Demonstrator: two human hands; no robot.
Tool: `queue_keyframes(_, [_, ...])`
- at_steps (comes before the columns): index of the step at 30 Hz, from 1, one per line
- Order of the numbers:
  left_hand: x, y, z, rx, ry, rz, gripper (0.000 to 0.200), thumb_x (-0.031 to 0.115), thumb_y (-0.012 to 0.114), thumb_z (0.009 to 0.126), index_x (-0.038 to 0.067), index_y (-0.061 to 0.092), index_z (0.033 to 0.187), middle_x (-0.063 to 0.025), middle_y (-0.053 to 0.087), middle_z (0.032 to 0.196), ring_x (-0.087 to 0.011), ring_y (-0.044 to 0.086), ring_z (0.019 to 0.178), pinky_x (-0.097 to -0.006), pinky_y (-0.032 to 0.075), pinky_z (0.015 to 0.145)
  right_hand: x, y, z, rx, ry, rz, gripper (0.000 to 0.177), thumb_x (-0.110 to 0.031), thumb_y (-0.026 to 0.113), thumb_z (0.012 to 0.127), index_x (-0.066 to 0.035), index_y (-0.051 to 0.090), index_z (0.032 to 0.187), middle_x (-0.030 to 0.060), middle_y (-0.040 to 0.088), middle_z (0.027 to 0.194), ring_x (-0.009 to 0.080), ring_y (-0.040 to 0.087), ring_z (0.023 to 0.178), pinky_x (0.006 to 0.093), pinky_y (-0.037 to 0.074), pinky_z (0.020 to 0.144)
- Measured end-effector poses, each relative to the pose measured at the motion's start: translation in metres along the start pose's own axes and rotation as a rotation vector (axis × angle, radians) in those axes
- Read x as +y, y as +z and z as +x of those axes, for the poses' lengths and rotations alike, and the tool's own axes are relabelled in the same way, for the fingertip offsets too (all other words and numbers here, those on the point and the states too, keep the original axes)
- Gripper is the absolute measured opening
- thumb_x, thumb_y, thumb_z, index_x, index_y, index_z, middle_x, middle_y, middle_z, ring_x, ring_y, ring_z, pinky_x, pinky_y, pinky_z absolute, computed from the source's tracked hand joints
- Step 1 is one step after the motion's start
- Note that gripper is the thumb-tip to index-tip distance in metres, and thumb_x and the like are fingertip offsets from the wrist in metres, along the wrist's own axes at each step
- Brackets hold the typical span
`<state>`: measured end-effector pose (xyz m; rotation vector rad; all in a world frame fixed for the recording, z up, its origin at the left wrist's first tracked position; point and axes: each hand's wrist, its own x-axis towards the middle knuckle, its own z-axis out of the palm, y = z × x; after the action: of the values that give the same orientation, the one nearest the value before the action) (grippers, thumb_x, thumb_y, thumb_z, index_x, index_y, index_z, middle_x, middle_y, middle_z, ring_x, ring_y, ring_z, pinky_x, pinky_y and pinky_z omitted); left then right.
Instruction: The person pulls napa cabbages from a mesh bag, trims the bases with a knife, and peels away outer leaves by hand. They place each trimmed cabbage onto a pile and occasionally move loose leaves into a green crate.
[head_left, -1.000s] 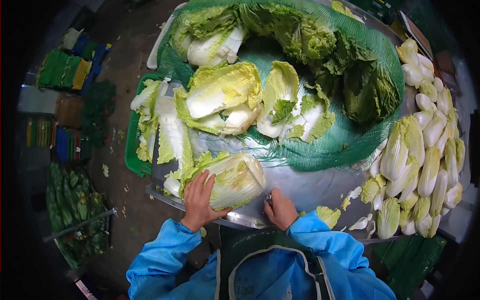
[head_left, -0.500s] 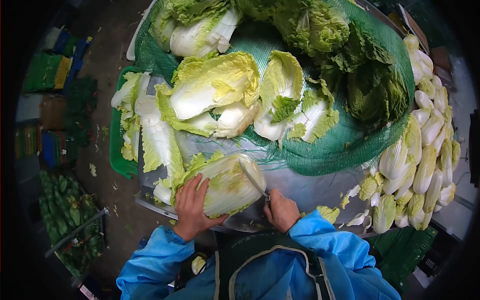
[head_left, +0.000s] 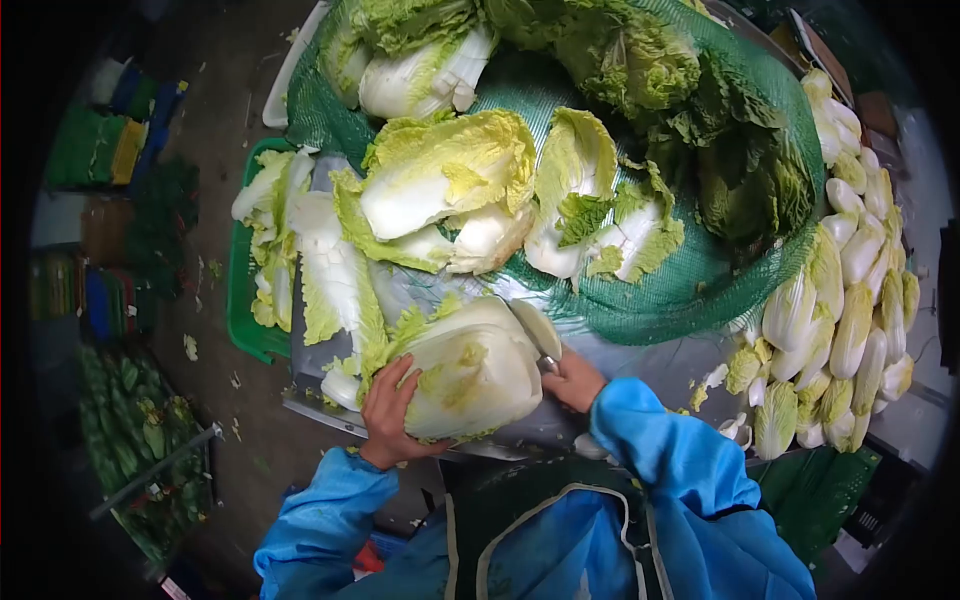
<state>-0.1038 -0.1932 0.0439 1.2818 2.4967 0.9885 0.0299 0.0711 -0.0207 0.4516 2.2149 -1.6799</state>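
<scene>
A large napa cabbage lies on its side at the near edge of the metal table. My left hand grips its leafy left side and tilts it up off the table. My right hand holds a knife whose blade rests against the cabbage's right end, near the base. Both my sleeves are blue.
A green net holds several untrimmed cabbages at the back. Trimmed cabbages are stacked at the right. Loose outer leaves lie at the left over a green crate. Crates stand on the floor at the far left.
The cabbage has been lifted and turned toward me. My right hand has moved up and forward, bringing the knife blade against the cabbage's right end.
</scene>
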Motion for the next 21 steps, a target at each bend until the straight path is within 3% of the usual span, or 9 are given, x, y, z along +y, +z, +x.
queue_keyframes(1, [-0.001, 0.001, -0.003, 0.022, 0.007, -0.016, 0.082, 0.038, 0.082, 0.048, -0.001, 0.054, 0.114, -0.0228, 0.051, 0.121, -0.0422, 0.051, 0.109, -0.0481, 0.042, 0.091, -0.036, -0.015, -0.005, -0.164, 0.391, 0.354, 0.039, -0.014, 0.052, 0.082, 0.001, 0.042, 0.117, 0.0132, 0.053, 0.056, 0.021, 0.049, 0.038, 0.0321, 0.042, 0.036])
queue_keyframes(2, [-0.001, 0.001, -0.006, 0.043, 0.011, -0.033, 0.082, 0.037, 0.082, 0.048, -0.001, 0.053, 0.115, -0.023, 0.051, 0.121, -0.0423, 0.051, 0.109, -0.048, 0.042, 0.092, -0.042, -0.014, -0.009, -0.161, 0.382, 0.361, 0.039, -0.014, 0.052, 0.082, 0.001, 0.042, 0.117, 0.0132, 0.053, 0.056, 0.021, 0.049, 0.038, 0.0321, 0.042, 0.036])
queue_keyframes(4, [0.0, 0.001, -0.008, 0.043, 0.018, -0.031, 0.082, 0.037, 0.082, 0.049, -0.001, 0.053, 0.115, -0.0231, 0.052, 0.121, -0.0426, 0.052, 0.108, -0.048, 0.042, 0.092, -0.048, -0.013, -0.015, -0.194, 0.423, 0.877, 0.033, -0.013, 0.052, 0.082, 0.0, 0.045, 0.111, 0.0083, 0.047, 0.048, 0.0145, 0.041, 0.032, 0.0249, 0.033, 0.029])
queue_keyframes(8, [0.003, 0.001, -0.008, 0.104, 0.021, -0.075, 0.087, 0.035, 0.083, 0.05, -0.002, 0.049, 0.121, -0.0243, 0.05, 0.123, -0.0434, 0.05, 0.11, -0.0485, 0.04, 0.094, -0.065, -0.011, -0.009, -0.141, 0.371, 1.076, 0.024, -0.017, 0.053, 0.082, 0.0, 0.05, 0.098, 0.0081, 0.046, 0.045, 0.0153, 0.041, 0.03, 0.027, 0.032, 0.028])
queue_keyframes(12, [0.022, 0.029, -0.003, 0.269, 0.022, -0.203, 0.096, 0.038, 0.085, 0.051, -0.003, 0.041, 0.127, -0.025, 0.042, 0.129, -0.0409, 0.043, 0.118, -0.0467, 0.035, 0.1, -0.161, -0.057, -0.028, 0.074, 0.166, 0.514, 0.033, -0.027, 0.062, 0.086, 0.002, 0.058, 0.101, 0.0014, 0.048, 0.05, 0.0077, 0.042, 0.038, 0.0233, 0.034, 0.036])
queue_keyframes(16, [0.063, 0.039, 0.029, 0.407, -0.056, -0.745, 0.103, 0.047, 0.082, 0.059, -0.005, 0.031, 0.132, -0.0235, 0.029, 0.137, -0.0352, 0.032, 0.127, -0.0426, 0.027, 0.105, -0.172, -0.049, -0.037, 0.261, -0.116, 0.159, 0.039, -0.024, 0.065, 0.085, 0.002, 0.056, 0.111, -0.0019, 0.046, 0.055, 0.003, 0.037, 0.049, 0.0218, 0.032, 0.044])
queue_keyframes(18, [0.081, 0.017, 0.05, 0.487, -0.051, -0.93, 0.087, 0.043, 0.074, 0.07, -0.005, 0.034, 0.131, -0.0229, 0.033, 0.134, -0.0333, 0.034, 0.127, -0.0409, 0.028, 0.105, -0.167, -0.03, -0.04, 0.34, -0.089, 0.156, 0.039, -0.024, 0.066, 0.084, 0.002, 0.055, 0.112, -0.0025, 0.047, 0.059, 0.0036, 0.035, 0.056, 0.023, 0.032, 0.048])
queue_keyframes(19, [0.091, -0.002, 0.058, 0.462, -0.074, -0.664, 0.062, 0.032, 0.063, 0.08, -0.004, 0.043, 0.126, -0.02, 0.039, 0.131, -0.0305, 0.038, 0.124, -0.0388, 0.029, 0.104, -0.162, -0.023, -0.039, 0.37, -0.13, 0.16, 0.037, -0.023, 0.066, 0.084, 0.0, 0.056, 0.111, -0.0009, 0.051, 0.061, 0.005, 0.04, 0.055, 0.022, 0.035, 0.05])
queue_keyframes(21, [0.086, -0.005, 0.058, 0.436, -0.155, -0.663, 0.054, 0.027, 0.06, 0.08, -0.003, 0.046, 0.123, -0.0185, 0.042, 0.128, -0.0297, 0.039, 0.123, -0.0385, 0.03, 0.104, -0.156, -0.017, -0.041, 0.357, -0.119, 0.201, 0.037, -0.022, 0.066, 0.084, 0.0, 0.056, 0.11, 0.0004, 0.053, 0.062, 0.0059, 0.043, 0.056, 0.0219, 0.037, 0.052])
